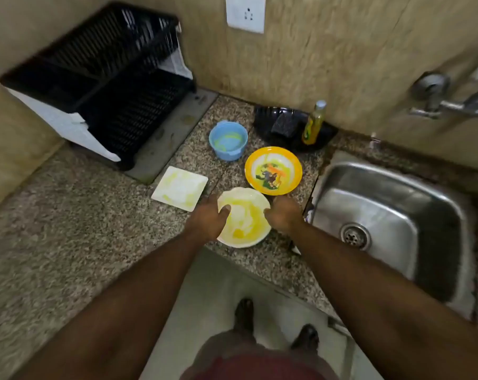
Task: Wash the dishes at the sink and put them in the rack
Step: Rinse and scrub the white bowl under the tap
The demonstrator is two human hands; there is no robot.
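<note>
A round white plate smeared with yellow residue sits near the counter's front edge. My left hand grips its left rim, thumb over the edge. My right hand holds its right rim, fingers curled. Behind it lie a yellow-rimmed picture plate, a square white plate and a blue cup, all soiled. The steel sink is at the right. A black dish rack stands at the back left.
A black tray by the wall holds a dark sponge and a yellow soap bottle. A tap juts from the wall above the sink. A wall socket is higher up. The granite counter stretches left.
</note>
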